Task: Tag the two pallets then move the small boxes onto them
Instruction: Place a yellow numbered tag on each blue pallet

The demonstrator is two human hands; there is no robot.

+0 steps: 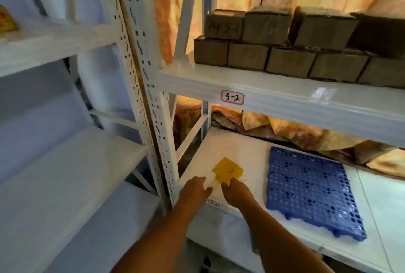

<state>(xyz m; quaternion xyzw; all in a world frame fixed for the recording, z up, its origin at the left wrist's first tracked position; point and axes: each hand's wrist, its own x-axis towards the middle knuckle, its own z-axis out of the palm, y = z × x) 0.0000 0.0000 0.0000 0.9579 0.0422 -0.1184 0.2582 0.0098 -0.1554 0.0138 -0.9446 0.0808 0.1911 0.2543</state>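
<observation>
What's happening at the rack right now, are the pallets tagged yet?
A person has both hands at the front of the lower shelf. The left hand and the right hand are working on a yellow tag lying there; how the fingers hold it is too blurred to tell. The blue pallet beside it carries no tag and no boxes. Only one pallet is in view. The small boxes sit stacked on the shelf above, marked 3-2.

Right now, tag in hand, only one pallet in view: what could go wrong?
1. Both hands, left hand and right hand, hold the yellow tag beside the blue pallet; it could end up on the bare shelf.
2. The small boxes are stacked two rows high above; pulling a lower one may topple others.
</observation>
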